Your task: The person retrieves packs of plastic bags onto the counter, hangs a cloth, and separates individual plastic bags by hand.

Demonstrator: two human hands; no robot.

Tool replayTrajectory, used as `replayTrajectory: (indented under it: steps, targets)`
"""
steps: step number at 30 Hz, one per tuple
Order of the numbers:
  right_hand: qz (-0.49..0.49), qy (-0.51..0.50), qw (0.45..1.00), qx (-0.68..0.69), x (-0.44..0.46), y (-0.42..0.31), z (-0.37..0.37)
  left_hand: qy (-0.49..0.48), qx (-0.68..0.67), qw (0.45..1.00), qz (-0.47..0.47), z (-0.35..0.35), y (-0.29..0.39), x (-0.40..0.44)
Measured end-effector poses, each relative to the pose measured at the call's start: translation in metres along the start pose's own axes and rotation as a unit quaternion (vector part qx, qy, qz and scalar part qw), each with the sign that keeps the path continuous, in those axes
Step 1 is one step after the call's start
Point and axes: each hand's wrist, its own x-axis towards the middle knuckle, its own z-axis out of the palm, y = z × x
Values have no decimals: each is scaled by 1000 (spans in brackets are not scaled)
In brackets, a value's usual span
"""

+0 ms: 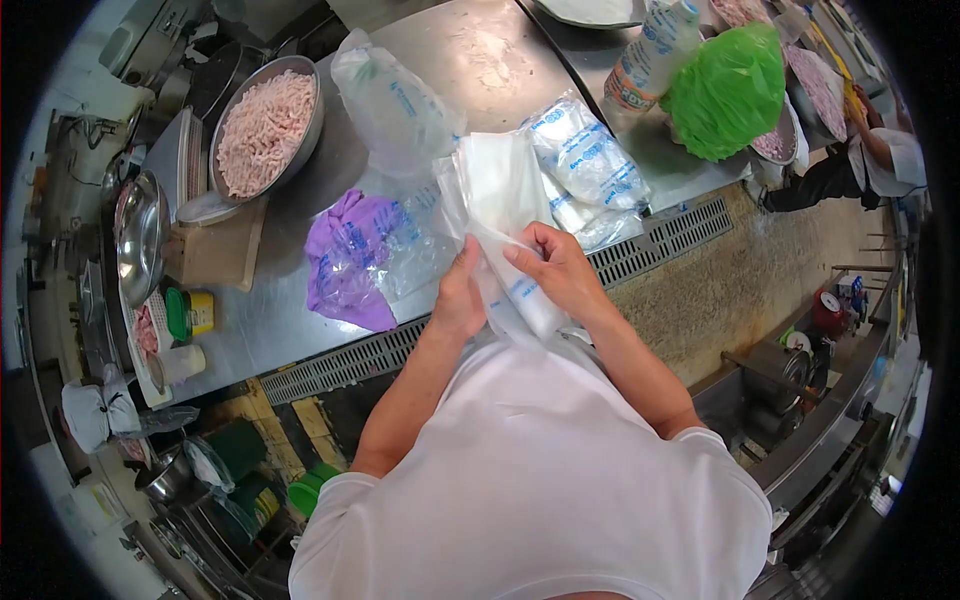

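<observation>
A stack of white plastic bags (500, 180) lies at the table's front edge, close to my body. My left hand (461, 292) grips the left side of the stack, thumb on top. With thumb and fingers pinched, my right hand (555, 262) holds the plastic on its right side. To the left of my hands rests a crumpled purple bag (350, 255) with clear printed plastic over part of it. Clear packs with blue print (590, 160) lie to the right of the stack. Behind the stack stands a translucent plastic bag (390, 100).
A metal bowl of ground meat (265, 135) stands at the left of the steel table (480, 60). At the right are a plastic bottle (650, 55) and a green bag (730, 90). Another person (885, 160) stands at the far right. A floor grate (665, 240) runs below the table edge.
</observation>
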Motion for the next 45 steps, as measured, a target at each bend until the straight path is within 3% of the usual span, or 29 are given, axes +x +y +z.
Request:
replayTrajectory:
  steps: [9, 15, 24, 30, 36, 39, 42, 45]
  targets:
    - [4, -31, 999, -2, 7, 15, 2, 92, -48, 994, 20, 12, 5, 6]
    - [-6, 38, 996, 86, 15, 33, 4, 110, -29, 993, -17, -8, 0, 15]
    - [40, 47, 997, 46, 24, 30, -2, 124, 102, 987, 19, -13, 10, 20]
    - [39, -34, 994, 100, 22, 14, -3, 146, 215, 963, 77, -7, 13, 23]
    - [44, -16, 997, -66, 22, -1, 5, 122, 254, 958, 52, -15, 15, 24]
    - [-65, 34, 997, 6, 32, 25, 7, 163, 168, 972, 30, -12, 18, 24]
    - [47, 11, 990, 130, 35, 31, -6, 167, 98, 980, 42, -14, 22, 24]
    - [61, 46, 983, 165, 36, 25, -18, 193, 82, 977, 49, -26, 36, 21]
